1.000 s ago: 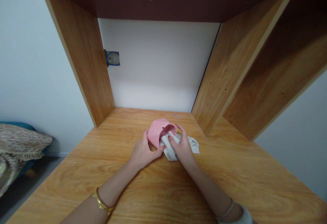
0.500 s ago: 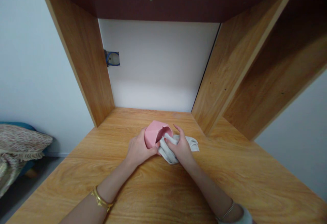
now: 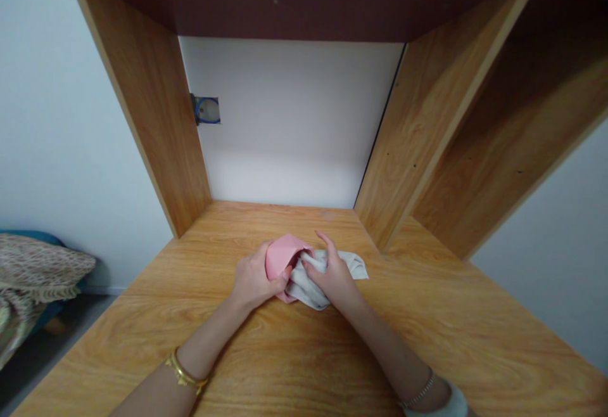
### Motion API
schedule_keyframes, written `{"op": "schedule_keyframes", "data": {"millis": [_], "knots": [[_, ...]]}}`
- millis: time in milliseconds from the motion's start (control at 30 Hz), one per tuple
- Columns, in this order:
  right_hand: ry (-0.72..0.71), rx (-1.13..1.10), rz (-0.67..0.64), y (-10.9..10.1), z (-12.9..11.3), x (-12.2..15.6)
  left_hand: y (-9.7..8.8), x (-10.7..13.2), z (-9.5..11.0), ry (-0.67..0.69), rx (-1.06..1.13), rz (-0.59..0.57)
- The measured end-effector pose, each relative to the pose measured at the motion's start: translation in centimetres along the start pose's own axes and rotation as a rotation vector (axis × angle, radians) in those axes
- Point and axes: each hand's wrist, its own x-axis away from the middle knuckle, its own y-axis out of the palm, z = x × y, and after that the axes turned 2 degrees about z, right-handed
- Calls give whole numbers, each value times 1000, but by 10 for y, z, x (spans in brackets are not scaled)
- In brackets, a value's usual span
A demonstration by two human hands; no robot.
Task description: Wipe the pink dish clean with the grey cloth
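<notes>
A pink faceted pot (image 3: 285, 255) lies tilted over the wooden desk, its opening facing right. My left hand (image 3: 254, 277) is wrapped round its left side, with the thumb at the lower rim. In my right hand (image 3: 335, 275) is a whitish cloth (image 3: 308, 284), pinched and pressed at the pot's mouth, part of it inside the opening. The index finger of that hand is raised off the cloth. A loose end of the cloth trails to the right on the desk. The inside of the pot is mostly hidden by the cloth.
The wooden desktop (image 3: 266, 353) runs beneath both hands. Wooden side panels (image 3: 147, 113) and a divider (image 3: 418, 132) flank a white back panel (image 3: 294, 119) with an uncovered socket box (image 3: 208, 110). A patterned fringed throw (image 3: 42, 265) lies at the left.
The pot has turned and shifted slightly left and down in my left hand, its opening showing less. My right hand has moved slightly left with the cloth.
</notes>
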Motion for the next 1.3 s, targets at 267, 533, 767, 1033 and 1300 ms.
{"op": "schedule_keyframes", "data": {"millis": [267, 533, 767, 1033, 1300], "knots": [[-12, -24, -84, 0, 0, 2, 3, 2, -3, 62, 9, 10], [-41, -14, -64, 3, 2, 7, 3, -2, -6, 39, -3, 6], [-26, -109, 8, 3, 0, 6, 5, -1, -7, 134, 186, 74], [8, -329, 205, 7, 8, -1, 17, 5, 1, 91, 300, -16], [73, -521, 183, 22, 13, -3, 17, 9, 7, 42, 250, -107]]}}
